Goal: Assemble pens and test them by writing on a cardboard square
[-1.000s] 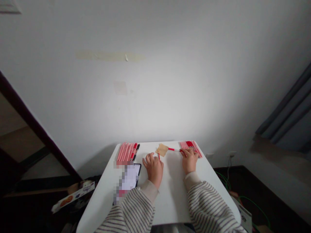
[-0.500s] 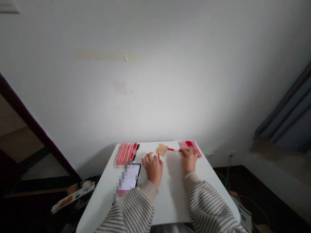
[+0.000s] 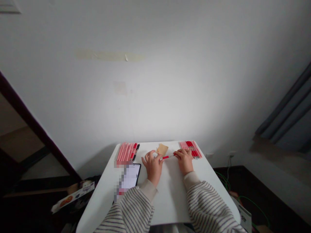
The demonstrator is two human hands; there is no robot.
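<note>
"Two bare hands in my feed, both low over the white, round-cornered table [image 3: 171,197]. What do you have on the right?"

"Right hand [image 3: 184,160]: thumb and index pinch the near-right end of a slim red-and-white pen-like stick [image 3: 165,157]. Other fingers curled in together."

"And the stick itself?"

"I have it between the hands, lying aslant, its red left end at the left hand's thumb."

"Left hand [image 3: 154,166], then."

"Thumb and index close together at that red end. From this camera I cannot tell whether they grip it or only touch. Remaining fingers spread, raised toward the left."

"Just beyond the hands?"

"A tan, squarish piece of paper-like material [image 3: 162,149], flat, near the left fingertips."

"Sides?"

"Left back corner: a row of pink sticks [image 3: 124,152], with a red-and-pink one and a black one [image 3: 136,152] at its right edge. Nearer me, a dark-edged phone [image 3: 130,178], pale screen lit, partly pixelated. Right back corner: a second row of pink and red sticks [image 3: 195,149], just beyond the right hand."

"Sleeves?"

"Striped, pale-cuffed sleeves [image 3: 206,200], both forearms reaching in over the front edge."
</note>
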